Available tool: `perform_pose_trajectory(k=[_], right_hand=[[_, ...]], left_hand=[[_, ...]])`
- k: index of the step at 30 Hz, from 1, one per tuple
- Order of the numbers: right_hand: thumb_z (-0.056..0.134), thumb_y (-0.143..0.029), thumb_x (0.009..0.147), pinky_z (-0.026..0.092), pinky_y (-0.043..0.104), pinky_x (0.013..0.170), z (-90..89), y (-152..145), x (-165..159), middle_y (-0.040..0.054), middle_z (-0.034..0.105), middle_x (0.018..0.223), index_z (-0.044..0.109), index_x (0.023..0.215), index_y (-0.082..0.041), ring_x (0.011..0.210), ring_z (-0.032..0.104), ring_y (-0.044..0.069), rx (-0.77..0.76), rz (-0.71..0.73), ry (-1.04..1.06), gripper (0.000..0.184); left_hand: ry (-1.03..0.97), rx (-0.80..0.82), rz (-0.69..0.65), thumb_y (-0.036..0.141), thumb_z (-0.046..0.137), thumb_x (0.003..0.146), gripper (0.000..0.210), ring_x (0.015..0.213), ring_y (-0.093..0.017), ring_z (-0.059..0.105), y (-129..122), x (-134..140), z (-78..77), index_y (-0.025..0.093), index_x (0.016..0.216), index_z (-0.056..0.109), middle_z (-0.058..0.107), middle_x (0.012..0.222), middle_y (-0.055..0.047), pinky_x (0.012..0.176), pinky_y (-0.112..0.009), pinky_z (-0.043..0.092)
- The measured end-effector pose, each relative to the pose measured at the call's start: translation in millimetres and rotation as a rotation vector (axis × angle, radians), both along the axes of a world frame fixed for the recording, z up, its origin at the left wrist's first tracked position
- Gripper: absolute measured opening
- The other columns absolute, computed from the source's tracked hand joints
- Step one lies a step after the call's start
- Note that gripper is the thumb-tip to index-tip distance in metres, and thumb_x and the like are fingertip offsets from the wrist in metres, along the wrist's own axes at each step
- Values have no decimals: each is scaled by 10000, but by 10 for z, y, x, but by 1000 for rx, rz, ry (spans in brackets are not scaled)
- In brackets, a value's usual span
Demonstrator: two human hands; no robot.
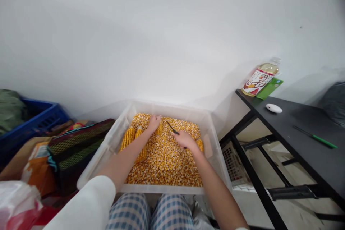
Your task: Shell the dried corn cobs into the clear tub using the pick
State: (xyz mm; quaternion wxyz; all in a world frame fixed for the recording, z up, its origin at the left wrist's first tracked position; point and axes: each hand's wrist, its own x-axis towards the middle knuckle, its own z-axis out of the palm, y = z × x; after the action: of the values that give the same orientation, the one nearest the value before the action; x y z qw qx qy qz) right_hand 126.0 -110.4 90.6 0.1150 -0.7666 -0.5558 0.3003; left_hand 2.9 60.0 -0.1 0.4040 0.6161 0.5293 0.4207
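A translucent plastic tub point(172, 189) in front of me holds a thick layer of loose corn kernels point(167, 161). Toward its far side my left hand point(154, 123) has its fingers closed on a corn cob point(159, 128), which lies over the kernels. My right hand point(184, 139) grips a slim dark pointed tool point(171, 127) by its handle; screwdriver or knife, I cannot tell. Its tip points up and left, just apart from the cob. More corn cobs point(128, 137) rest along the tub's left side, and another cob point(199, 145) lies at the right, partly behind my right wrist.
A black table point(299, 125) at the right carries a bottle point(260, 78), a green box point(268, 88), a white oval object point(274, 108) and a green-handled screwdriver point(325, 141). At the left are a blue crate point(48, 116) and a striped mesh bag point(81, 147). A white wall stands behind.
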Motion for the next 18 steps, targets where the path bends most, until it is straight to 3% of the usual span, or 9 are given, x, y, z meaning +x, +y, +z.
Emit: perform_pose_trajectory(k=[6, 18], right_hand=[[412, -439, 818, 345, 196, 362, 121, -57, 45, -32, 487, 452, 528, 717, -164, 315, 453, 94, -55, 47, 228, 314], [392, -440, 816, 348, 203, 346, 33, -45, -14, -17, 481, 455, 509, 658, -167, 317, 452, 104, -73, 66, 211, 337]], left_hand=[[-43, 17, -21, 353, 469, 738, 184, 673, -180, 489, 39, -118, -34, 209, 624, 457, 495, 647, -10, 666, -310, 371], [185, 160, -4, 338, 421, 766, 213, 727, -182, 480, 101, -58, -117, 210, 595, 429, 486, 664, -21, 732, -324, 383]])
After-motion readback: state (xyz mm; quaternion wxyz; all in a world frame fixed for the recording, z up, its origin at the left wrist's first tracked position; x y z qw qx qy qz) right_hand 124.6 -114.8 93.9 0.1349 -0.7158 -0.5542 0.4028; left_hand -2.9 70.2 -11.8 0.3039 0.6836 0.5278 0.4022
